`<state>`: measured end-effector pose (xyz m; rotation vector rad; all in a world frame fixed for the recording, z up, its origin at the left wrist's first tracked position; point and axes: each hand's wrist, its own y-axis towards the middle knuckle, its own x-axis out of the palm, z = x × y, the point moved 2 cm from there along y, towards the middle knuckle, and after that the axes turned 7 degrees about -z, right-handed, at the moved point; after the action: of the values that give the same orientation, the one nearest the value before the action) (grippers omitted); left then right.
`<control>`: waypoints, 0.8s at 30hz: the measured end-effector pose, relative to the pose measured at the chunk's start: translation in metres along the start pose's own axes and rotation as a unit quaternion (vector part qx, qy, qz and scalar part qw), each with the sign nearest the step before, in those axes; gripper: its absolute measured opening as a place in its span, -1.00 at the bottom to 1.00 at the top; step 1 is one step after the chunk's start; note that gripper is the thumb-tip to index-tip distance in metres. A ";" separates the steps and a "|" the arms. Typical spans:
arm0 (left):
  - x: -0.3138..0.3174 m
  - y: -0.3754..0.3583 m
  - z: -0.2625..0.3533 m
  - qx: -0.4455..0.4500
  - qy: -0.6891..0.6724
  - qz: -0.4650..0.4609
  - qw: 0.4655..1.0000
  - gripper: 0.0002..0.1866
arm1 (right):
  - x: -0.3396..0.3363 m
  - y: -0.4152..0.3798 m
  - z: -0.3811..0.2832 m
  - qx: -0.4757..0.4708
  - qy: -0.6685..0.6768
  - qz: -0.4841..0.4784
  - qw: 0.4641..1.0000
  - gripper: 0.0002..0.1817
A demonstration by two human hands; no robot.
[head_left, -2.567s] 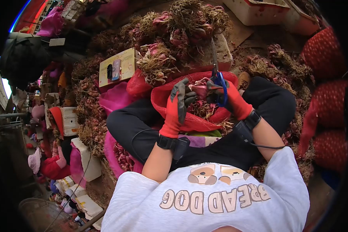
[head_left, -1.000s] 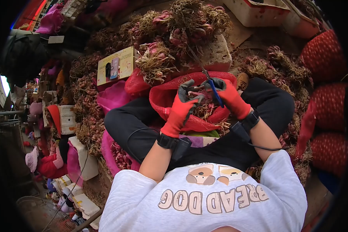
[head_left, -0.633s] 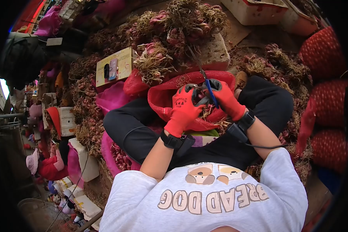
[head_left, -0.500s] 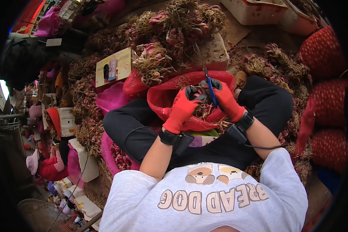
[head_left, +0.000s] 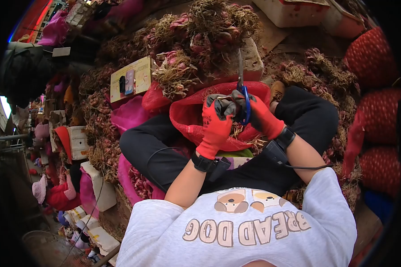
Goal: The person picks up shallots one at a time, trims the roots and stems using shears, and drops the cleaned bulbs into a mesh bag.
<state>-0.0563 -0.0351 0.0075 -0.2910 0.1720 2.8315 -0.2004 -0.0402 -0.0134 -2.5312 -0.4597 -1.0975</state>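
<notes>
My right hand (head_left: 262,116), in a red glove with dark grey fingertips, grips blue-handled scissors (head_left: 245,103), their blades pointing up and away from me. Close beside it, my left hand (head_left: 218,119), gloved alike, has its fingers curled around a shallot, mostly hidden; only a thin pale bit (head_left: 225,96) shows at the fingertips. Both hands are over the mouth of a red mesh bag (head_left: 187,127) between my legs. Dry trimmings (head_left: 236,130) lie in the bag under my hands.
Bunches of dried shallots (head_left: 176,73) are heaped ahead, partly on a pale block (head_left: 249,62). A phone (head_left: 129,82) rests on a yellow box (head_left: 142,75) at left. Full red mesh sacks (head_left: 372,58) line the right. A pink bag (head_left: 136,178) of shallots sits by my left leg.
The scissors have swung more upright, and more of their blades shows above my hands. My left hand has turned and moved slightly right, its fingers curling over the pink bulb seen before.
</notes>
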 end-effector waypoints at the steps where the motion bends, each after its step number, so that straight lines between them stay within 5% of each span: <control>1: -0.001 0.001 -0.001 0.023 0.059 0.005 0.998 -0.81 | 0.000 0.001 0.000 0.002 -0.015 0.015 1.000 -0.75; 6: 0.000 -0.006 0.020 0.163 0.332 -0.019 0.929 -0.71 | -0.008 0.000 -0.010 -0.014 -0.076 0.075 0.994 -0.77; 13: -0.014 -0.018 0.010 0.163 0.299 -0.074 0.937 -0.85 | -0.017 0.002 -0.020 -0.108 -0.094 0.113 0.983 -0.75; 14: -0.017 -0.021 0.013 0.196 0.335 -0.068 0.919 -0.72 | -0.020 0.003 -0.020 -0.097 -0.112 0.109 0.983 -0.75; 16: -0.014 -0.026 -0.020 -0.028 0.043 -0.050 0.997 -0.60 | -0.023 0.004 -0.020 -0.075 -0.146 0.098 0.981 -0.74; 18: -0.004 -0.024 -0.035 -0.139 -0.217 0.002 0.966 -0.42 | -0.015 0.006 -0.018 -0.079 -0.148 0.063 0.984 -0.75; 21: -0.012 -0.011 -0.008 -0.254 -0.374 -0.066 0.889 -0.51 | -0.009 0.001 -0.017 -0.048 -0.182 0.002 0.982 -0.77; 24: -0.014 -0.008 -0.008 -0.176 -0.282 -0.111 0.936 -0.67 | 0.007 -0.001 -0.018 -0.028 -0.208 -0.002 0.978 -0.77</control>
<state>-0.0399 -0.0328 0.0022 0.4123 -0.4614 2.5768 -0.2080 -0.0459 0.0036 -2.8150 -0.5447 -0.5822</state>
